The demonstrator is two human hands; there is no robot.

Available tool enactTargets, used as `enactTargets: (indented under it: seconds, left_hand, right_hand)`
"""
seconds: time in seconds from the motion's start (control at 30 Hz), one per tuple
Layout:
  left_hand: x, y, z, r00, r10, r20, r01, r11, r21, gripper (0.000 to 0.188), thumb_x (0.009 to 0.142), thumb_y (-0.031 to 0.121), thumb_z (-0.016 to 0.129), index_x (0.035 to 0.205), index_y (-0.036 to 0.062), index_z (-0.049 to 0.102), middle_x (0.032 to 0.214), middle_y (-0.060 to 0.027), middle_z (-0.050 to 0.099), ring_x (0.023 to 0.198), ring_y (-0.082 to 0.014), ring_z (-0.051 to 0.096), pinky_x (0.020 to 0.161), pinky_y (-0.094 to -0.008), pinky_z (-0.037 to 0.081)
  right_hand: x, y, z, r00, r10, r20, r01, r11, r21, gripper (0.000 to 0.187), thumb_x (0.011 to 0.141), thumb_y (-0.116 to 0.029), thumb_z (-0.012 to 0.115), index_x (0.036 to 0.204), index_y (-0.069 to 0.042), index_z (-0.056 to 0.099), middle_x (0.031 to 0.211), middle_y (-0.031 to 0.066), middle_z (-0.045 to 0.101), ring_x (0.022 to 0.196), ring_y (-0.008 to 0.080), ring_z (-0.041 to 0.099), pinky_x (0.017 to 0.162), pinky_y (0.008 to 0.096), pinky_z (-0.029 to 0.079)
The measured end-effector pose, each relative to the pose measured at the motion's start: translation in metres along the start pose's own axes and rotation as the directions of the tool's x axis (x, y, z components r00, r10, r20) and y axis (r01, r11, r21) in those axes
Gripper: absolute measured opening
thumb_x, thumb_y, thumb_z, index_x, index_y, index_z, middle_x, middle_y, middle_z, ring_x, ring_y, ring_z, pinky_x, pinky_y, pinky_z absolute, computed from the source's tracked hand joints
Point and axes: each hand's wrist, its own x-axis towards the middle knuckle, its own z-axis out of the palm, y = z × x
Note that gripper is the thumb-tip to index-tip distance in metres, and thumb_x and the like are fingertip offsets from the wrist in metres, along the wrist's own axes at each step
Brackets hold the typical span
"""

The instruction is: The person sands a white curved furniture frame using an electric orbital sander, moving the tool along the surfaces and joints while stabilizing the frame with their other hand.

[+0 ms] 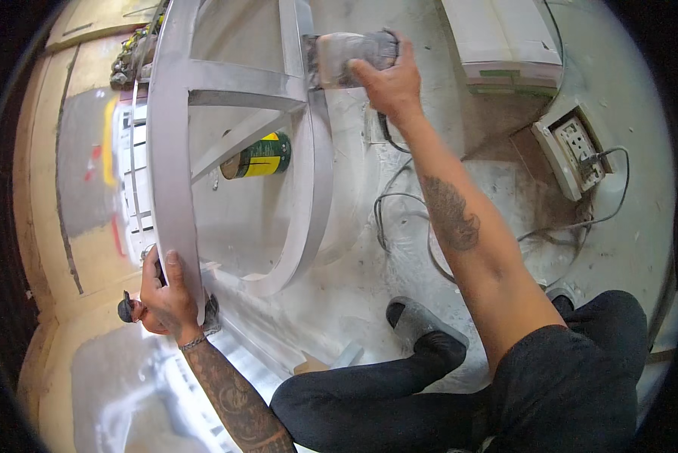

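A pale grey furniture frame (172, 151) with straight bars and a curved rail stands in front of me on the left. Wrapped round the lower end of its long straight bar is my left hand (165, 294), thumb on the face nearest me. My right hand (396, 84) grips a dusty electric sander (346, 60) from its right end. The sander's flat pad lies against the outer side of the curved rail, near where a crossbar joins it. My right palm and some fingers are hidden behind the tool.
Behind the frame lies a can (262, 156) with a green and yellow label. A socket box (577, 155) with a plugged-in cable (531, 235) is at right, below a white carton (505, 38). Cable loops cross the dusty floor near my slipper (422, 323). A person in a cap (129, 308) is at far left.
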Motion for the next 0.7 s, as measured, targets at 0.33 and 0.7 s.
enactTargets:
  seconds: [0.33,0.7]
  left_hand:
    - [-0.003,-0.007,-0.009,0.992,0.077,-0.098,-0.073,0.996,0.047,0.043,0.099,0.037,0.059,0.113,-0.0029,0.066,0.090,-0.0056,0.066,0.083,-0.0137,0.058,0.078,-0.0290,0.048]
    - [0.003,-0.001,-0.021,0.997,0.021,-0.075,-0.017,0.999,0.042,0.055,0.095,0.046,0.063,0.120,-0.0038,0.063,0.106,-0.0120,0.069,0.095,-0.0191,0.063,0.086,-0.0322,0.049]
  right_hand:
    - [0.019,-0.003,-0.048,0.927,0.240,0.287,-0.257,0.966,0.021,0.075,0.069,-0.027,0.081,0.135,-0.006,0.051,0.101,0.0121,0.066,0.077,0.0177,0.064,0.065,0.0336,0.055]
    - [0.010,-0.012,-0.047,0.871,-0.149,0.468,0.234,0.963,-0.131,0.078,0.055,-0.028,0.077,0.128,-0.011,0.057,0.113,0.0164,0.068,0.106,0.0352,0.065,0.094,0.0402,0.051]
